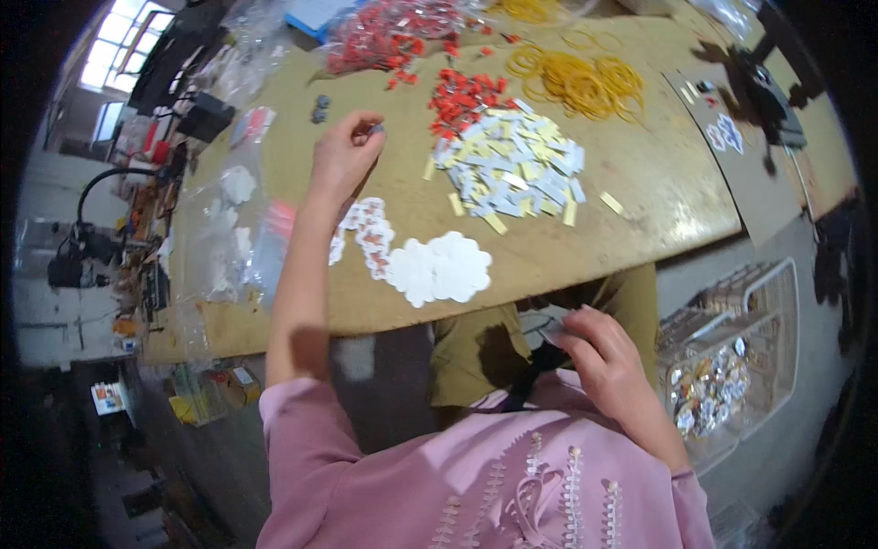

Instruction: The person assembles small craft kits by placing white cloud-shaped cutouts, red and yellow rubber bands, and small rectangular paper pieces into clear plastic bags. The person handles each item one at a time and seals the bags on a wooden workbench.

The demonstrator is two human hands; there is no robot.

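Over the left part of the table, my left hand (344, 157) is closed in a pinch, with a small blue-grey piece (376, 129) at its fingertips. Similar dark grey pieces (320, 109) lie just beyond it. Above my lap, near the table's front edge, my right hand (602, 355) pinches a small flat grey piece (551, 337) between thumb and fingers; its kind is unclear. Between the hands lie white scalloped discs (439, 269) and a row of printed white pieces (372, 235). A heap of small white and yellow strips (512, 169) sits farther back.
Red small parts (465, 94) and yellow rubber bands (585, 82) lie behind the strips. Clear plastic bags (215, 238) cover the table's left side. A pale plastic crate (788, 357) with shiny round pieces (713, 389) stands low at right. A dark device (768, 101) stands at the far right.
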